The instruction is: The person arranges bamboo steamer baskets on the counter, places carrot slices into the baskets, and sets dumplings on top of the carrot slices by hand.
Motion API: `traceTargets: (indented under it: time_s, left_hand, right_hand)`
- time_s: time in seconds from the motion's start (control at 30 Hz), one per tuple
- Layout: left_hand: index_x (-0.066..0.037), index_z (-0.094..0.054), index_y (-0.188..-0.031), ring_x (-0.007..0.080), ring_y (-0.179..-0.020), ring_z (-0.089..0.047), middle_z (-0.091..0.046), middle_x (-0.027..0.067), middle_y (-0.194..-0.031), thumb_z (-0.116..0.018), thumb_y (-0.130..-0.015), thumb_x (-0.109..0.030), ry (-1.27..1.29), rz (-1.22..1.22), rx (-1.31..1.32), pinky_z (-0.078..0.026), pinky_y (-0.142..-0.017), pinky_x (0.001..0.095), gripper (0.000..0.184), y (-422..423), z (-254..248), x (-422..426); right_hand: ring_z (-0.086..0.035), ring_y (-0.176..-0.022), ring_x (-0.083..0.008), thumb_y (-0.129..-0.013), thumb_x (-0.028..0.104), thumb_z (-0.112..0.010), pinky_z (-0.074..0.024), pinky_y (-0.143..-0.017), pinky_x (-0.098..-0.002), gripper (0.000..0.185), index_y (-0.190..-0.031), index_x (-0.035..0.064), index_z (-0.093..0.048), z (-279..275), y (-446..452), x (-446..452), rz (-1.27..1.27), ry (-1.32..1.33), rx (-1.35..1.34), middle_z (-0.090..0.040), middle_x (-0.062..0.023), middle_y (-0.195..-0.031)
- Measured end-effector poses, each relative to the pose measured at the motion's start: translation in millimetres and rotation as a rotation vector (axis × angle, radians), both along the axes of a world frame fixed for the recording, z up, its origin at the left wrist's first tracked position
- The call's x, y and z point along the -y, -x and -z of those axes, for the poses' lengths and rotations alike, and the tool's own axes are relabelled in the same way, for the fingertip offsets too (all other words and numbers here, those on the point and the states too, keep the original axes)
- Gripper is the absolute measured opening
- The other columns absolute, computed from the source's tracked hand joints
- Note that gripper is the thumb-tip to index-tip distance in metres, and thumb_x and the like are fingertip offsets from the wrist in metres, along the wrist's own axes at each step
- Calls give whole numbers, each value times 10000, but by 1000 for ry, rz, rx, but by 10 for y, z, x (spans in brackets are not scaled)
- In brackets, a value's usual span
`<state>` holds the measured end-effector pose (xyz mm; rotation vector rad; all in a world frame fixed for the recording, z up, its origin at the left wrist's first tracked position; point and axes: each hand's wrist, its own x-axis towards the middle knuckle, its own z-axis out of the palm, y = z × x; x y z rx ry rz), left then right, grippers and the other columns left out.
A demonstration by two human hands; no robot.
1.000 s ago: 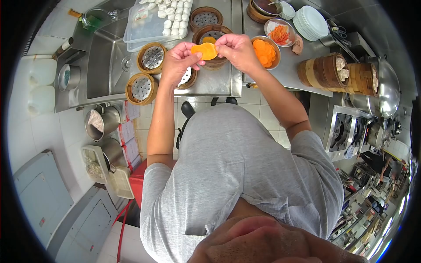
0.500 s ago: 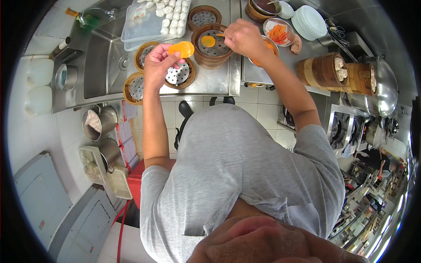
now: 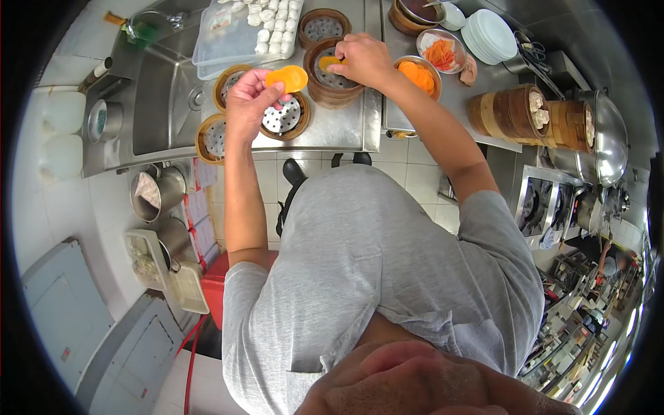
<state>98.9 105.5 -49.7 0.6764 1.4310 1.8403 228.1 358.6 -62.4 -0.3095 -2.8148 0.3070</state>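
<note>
Since half a second ago, the right hand [image 3: 364,59] has come down lower into the tall bamboo steamer [image 3: 326,95] that I am using as my landmark, while the left hand [image 3: 249,99] has hardly shifted. From where I watch, the right fingers are bunched together inside the steamer's rim, their tips at a carrot slice [image 3: 328,63] lying over the perforated metal disc [image 3: 337,80]. I cannot tell whether they are pinching that slice or only pressing on it.

Just left of the landmark, the left hand's thumb and fingers pinch overlapping carrot slices [image 3: 295,78], held up in the air. Below them, on the landmark's near left side, I see a shallow bamboo steamer [image 3: 302,122] with its own metal disc.

Just right of the landmark I have a metal bowl [image 3: 436,95] of orange slices, with shredded carrot [image 3: 440,52] in a second bowl behind it. The stacked white plates [image 3: 489,38] stand farther right. On the landmark's far side, another bamboo steamer [image 3: 304,34] sits close by, and left of that a clear plastic box [image 3: 220,52] holds rows of white dough pieces [image 3: 282,31]. Well left of the landmark is the metal sink [image 3: 162,111].
</note>
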Motion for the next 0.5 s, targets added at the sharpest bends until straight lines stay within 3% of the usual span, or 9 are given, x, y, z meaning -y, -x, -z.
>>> traceTargets:
  time_s: [0.17,0.27,0.5]
  left_hand:
    - [-21,-663,-1096,121,-753,-722,-750,81,-946,-720,-936,-54,-2,19,4,-547,-611,233,172,-43,-18,32]
    - [-20,-663,-1096,122,-752,-722,-749,78,-948,-719,-939,-56,-1,19,3,-545,-611,231,171,-54,-14,45]
    - [-9,-663,-1111,113,-754,-719,-749,76,-949,-718,-940,-58,57,14,-22,-542,-604,226,186,-91,-30,26]
  right_hand:
    - [-673,-880,-267,-779,368,-836,-558,-744,-427,277,-807,120,-718,70,82,-36,34,31,-9,-685,-36,-845]
    - [-663,-982,-283,-837,388,-777,-555,-793,-451,271,-854,121,-734,45,102,-63,36,50,90,-705,-37,-918]
    - [-669,-941,-275,-840,369,-778,-560,-763,-436,266,-817,109,-725,117,125,-59,50,-24,28,-702,-43,-892]
